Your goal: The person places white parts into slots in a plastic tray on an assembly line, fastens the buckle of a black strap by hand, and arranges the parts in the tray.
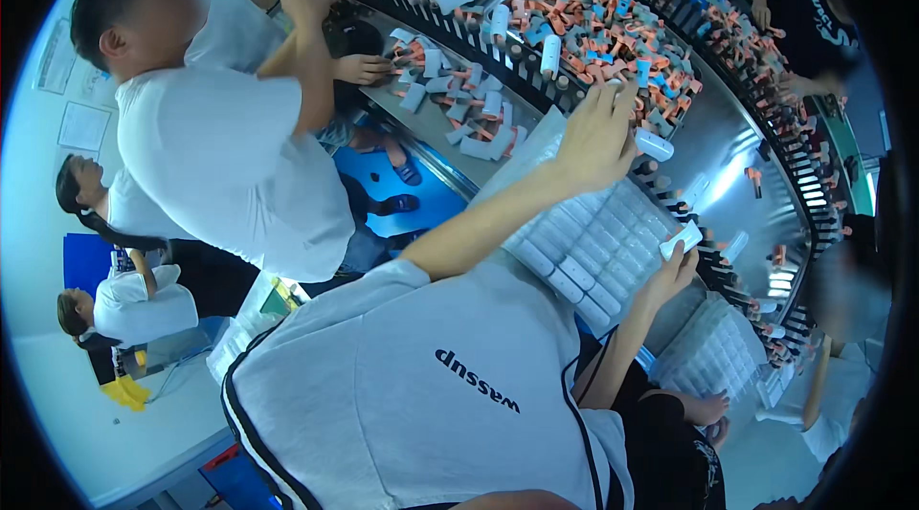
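Note:
My right hand point(673, 273) grips a small white oblong casing point(681, 241) between thumb and fingers, beside the right edge of a clear plastic tray point(536, 148). White casings point(572, 273) fill several compartments at the tray's near end. Reaching across the far end of the tray, my left hand point(598, 132) has its fingers bent and drawn together at the black slotted rack. What lies between its fingertips is hard to make out. Another white casing point(655, 145) lies just right of that hand.
Orange, grey and blue small parts point(613, 41) lie heaped on the metal table point(713, 142). A curved black rack point(436, 17) holding parts runs along its edge. Stacked clear trays point(718, 347) stand at right. A co-worker point(230, 156) stands close on my left, hands near another pile point(464, 94).

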The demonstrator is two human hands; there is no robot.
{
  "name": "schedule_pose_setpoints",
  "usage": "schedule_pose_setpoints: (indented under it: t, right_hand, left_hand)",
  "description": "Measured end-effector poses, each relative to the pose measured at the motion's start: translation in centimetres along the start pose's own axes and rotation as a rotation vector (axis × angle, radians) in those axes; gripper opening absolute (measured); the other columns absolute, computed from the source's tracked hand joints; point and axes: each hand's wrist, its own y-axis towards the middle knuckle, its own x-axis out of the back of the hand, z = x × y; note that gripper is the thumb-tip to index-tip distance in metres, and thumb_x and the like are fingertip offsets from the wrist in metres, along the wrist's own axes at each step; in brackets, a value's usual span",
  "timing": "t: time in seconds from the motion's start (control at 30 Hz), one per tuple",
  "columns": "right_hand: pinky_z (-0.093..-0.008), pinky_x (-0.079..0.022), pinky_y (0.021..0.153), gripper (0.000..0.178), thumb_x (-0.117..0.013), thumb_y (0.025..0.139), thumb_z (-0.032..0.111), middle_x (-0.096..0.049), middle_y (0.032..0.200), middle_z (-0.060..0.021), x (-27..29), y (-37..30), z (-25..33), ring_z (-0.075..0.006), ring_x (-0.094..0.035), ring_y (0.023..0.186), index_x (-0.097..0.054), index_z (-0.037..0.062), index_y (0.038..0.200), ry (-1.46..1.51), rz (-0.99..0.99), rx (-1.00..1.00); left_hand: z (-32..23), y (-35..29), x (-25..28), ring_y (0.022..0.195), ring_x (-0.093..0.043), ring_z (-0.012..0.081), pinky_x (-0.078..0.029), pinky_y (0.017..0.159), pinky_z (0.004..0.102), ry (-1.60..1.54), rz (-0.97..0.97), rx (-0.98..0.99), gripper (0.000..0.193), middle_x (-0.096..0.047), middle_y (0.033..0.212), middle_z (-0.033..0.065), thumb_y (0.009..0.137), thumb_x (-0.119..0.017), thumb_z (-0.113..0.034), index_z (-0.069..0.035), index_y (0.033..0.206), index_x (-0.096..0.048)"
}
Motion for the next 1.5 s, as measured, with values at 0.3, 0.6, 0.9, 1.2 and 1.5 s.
schedule_pose_setpoints:
  t: [0.3, 0.6, 0.9, 1.2, 1.5]
  right_hand:
    - [-0.0353, -0.049, 0.087, 0.023, -0.056, 0.098, 0.008, -0.068, 0.105, -0.013, -0.1, -2.0, 1.5, -0.0218, -0.063, 0.094, -0.065, -0.0028, 0.115, -0.407, -0.149, 0.067]
    - [-0.0285, -0.046, 0.084, 0.032, -0.048, 0.101, 0.017, -0.068, 0.107, -0.0084, 2.4, -3.9, 3.9, -0.0127, -0.06, 0.092, -0.059, -0.0025, 0.123, 0.05, -0.131, -0.221]
    - [-0.0287, -0.052, 0.082, 0.027, -0.057, 0.104, 0.021, -0.069, 0.108, -0.0112, 7.9, -3.0, 1.3, -0.0144, -0.066, 0.091, -0.06, -0.001, 0.119, 0.097, -0.322, -0.218]
    - [-0.0301, -0.053, 0.077, 0.027, -0.07, 0.093, 0.017, -0.071, 0.095, -0.0097, 14.4, 9.5, 2.6, -0.0147, -0.067, 0.085, -0.065, -0.0053, 0.109, -0.316, -0.766, 0.092]
    - [-0.0428, -0.043, 0.106, 0.041, -0.065, 0.084, 0.0, -0.066, 0.124, -0.0145, 14.6, 13.8, 9.3, -0.0353, -0.057, 0.12, -0.067, 0.0101, 0.123, -0.984, 0.162, 0.469]
  left_hand:
    - [-1.4, -6.4, -5.3, 0.082, -0.06, 0.0142, -0.048, 0.066, 0.027, -0.796, 0.049, 0.258, 0.039, -0.064, 0.104, 0.0064, 0.082, -0.06, 0.006, -0.006, 0.119, -0.063]
    - [0.6, -10.5, -5.3, 0.09, -0.06, 0.0085, -0.047, 0.08, 0.0224, -0.798, 0.486, 0.451, 0.016, -0.065, 0.1, 0.0036, 0.097, -0.059, -0.002, 0.001, 0.112, -0.066]
    - [-0.9, -13.5, -4.6, 0.081, -0.065, 0.0123, -0.048, 0.068, 0.0263, -0.537, 0.784, 0.334, 0.016, -0.072, 0.093, 0.0056, 0.096, -0.063, -0.01, -0.003, 0.109, -0.069]
    - [-3.4, -12.8, -4.7, 0.079, -0.068, 0.021, -0.054, 0.069, 0.0319, -0.657, 0.797, 0.174, 0.017, -0.071, 0.097, 0.0127, 0.092, -0.065, -0.006, -0.001, 0.108, -0.068]
    - [-1.7, -13.5, -3.3, 0.083, -0.067, 0.0172, -0.053, 0.072, 0.0296, -0.669, 0.812, 0.227, 0.016, -0.073, 0.099, 0.0104, 0.095, -0.061, -0.005, -0.001, 0.109, -0.068]
